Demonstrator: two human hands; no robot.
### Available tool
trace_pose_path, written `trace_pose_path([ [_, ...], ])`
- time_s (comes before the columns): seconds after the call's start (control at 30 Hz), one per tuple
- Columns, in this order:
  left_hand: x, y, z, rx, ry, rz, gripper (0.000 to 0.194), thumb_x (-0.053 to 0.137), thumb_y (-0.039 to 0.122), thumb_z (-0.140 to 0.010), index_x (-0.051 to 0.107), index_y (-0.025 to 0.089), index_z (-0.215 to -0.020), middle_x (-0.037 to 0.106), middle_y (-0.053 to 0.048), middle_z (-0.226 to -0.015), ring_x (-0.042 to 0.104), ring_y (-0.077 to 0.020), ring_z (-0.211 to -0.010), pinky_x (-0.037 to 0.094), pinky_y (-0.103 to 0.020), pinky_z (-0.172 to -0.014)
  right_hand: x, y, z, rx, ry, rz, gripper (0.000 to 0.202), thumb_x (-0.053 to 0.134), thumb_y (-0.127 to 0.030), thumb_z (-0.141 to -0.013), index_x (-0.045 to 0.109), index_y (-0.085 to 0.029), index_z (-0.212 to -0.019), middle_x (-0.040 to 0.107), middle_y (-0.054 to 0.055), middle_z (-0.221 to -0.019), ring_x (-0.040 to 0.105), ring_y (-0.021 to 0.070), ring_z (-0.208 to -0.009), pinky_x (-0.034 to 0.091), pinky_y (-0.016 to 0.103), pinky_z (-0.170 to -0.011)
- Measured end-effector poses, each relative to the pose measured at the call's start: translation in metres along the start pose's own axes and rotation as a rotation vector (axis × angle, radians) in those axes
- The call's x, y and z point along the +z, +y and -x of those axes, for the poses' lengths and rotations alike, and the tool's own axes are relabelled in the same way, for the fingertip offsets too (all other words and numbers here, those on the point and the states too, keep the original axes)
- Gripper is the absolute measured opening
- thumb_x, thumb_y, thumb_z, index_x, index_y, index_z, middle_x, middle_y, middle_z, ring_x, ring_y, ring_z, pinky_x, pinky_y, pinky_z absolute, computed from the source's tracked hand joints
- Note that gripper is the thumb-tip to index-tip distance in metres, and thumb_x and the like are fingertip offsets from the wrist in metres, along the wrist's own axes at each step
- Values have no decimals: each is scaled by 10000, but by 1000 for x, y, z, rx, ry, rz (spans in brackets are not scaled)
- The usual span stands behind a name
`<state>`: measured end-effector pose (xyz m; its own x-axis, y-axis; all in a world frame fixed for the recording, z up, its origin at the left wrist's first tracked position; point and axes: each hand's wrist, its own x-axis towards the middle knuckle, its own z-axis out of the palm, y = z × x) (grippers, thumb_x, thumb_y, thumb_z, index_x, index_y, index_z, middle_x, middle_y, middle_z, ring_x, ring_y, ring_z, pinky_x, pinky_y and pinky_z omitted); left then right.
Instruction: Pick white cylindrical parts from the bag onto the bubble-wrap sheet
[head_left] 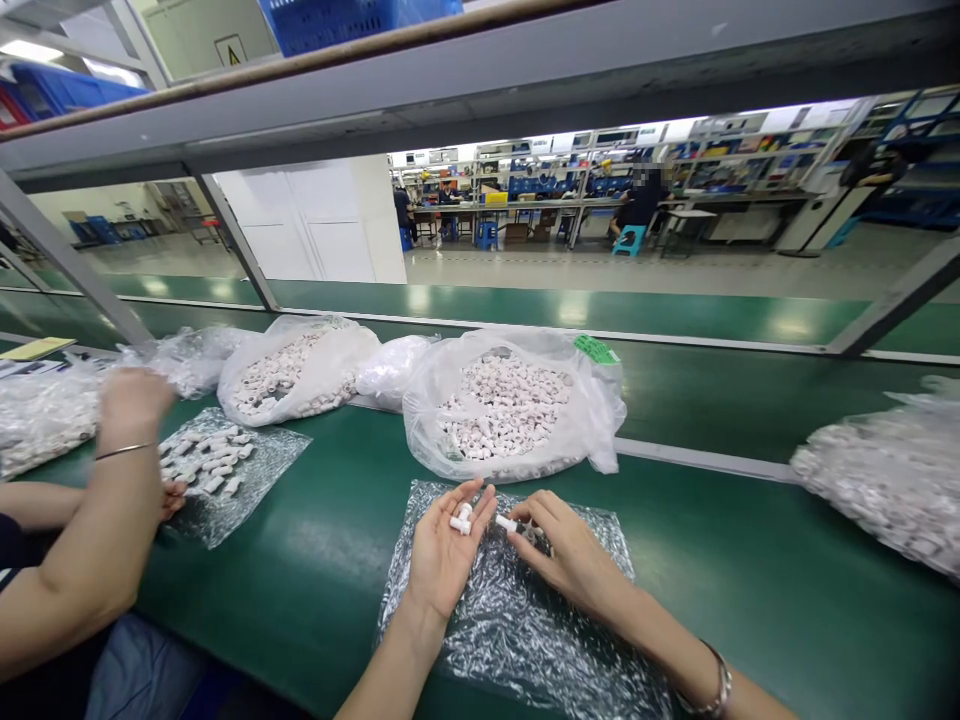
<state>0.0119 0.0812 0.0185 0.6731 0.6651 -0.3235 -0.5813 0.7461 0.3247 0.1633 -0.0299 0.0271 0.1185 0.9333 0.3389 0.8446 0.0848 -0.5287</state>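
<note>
Left hand (441, 548) palm up, grip slack, white fittings (462, 520) resting in it; right hand (559, 540), grip pinching a white piece (506, 523) above plastic sheet (517, 640)

Smooth plastic fittings (461, 522), glossy crinkled plastic sheet (517, 640), smooth tabletop (750, 570).

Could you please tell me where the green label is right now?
In the head view, the green label is right of centre, on the upper right part of the plastic bag beyond the right hand.
</note>
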Motion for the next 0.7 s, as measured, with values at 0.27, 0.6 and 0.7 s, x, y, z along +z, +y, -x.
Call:
trace_pose_path([
  [0.27, -1, -10, 3, -52, -98, -71, 266, 498, 219, -955, 706, 68, -1023, 608, -149, -1291, 518, -325, -1283, 437, -394, -1109, 8, -8, 2, -47, -10, 34, 150, 629, -182, -907, 551, -223, -1029, 590, 40, -939, 564, 225, -847, 469, 359, -727],
  [0.6, -2, -13, 5, -9, -199, -211, 305, 471, 300, -983, 694, 132, -1104, 568, -103, -1348, 495, -270, -1294, 373, -381, -1140, 11, -15, 0, -48, -9, -9, 44, 555, -187, -937, 539, -221, -960, 583, 32, -904, 556, 211, -818, 452, 356, -723],
  [0.7, -1, -9, 5, 110, -194, -280, 296, 470, 307, -986, 689, 142, -1099, 549, -91, -1373, 442, -267, -1342, 328, -390, -1173, 11, -8, 1, -41, -29, 66, 55, 576, -189, -919, 530, -218, -920, 579, 27, -874, 551, 220, -812, 446, 370, -730],
])
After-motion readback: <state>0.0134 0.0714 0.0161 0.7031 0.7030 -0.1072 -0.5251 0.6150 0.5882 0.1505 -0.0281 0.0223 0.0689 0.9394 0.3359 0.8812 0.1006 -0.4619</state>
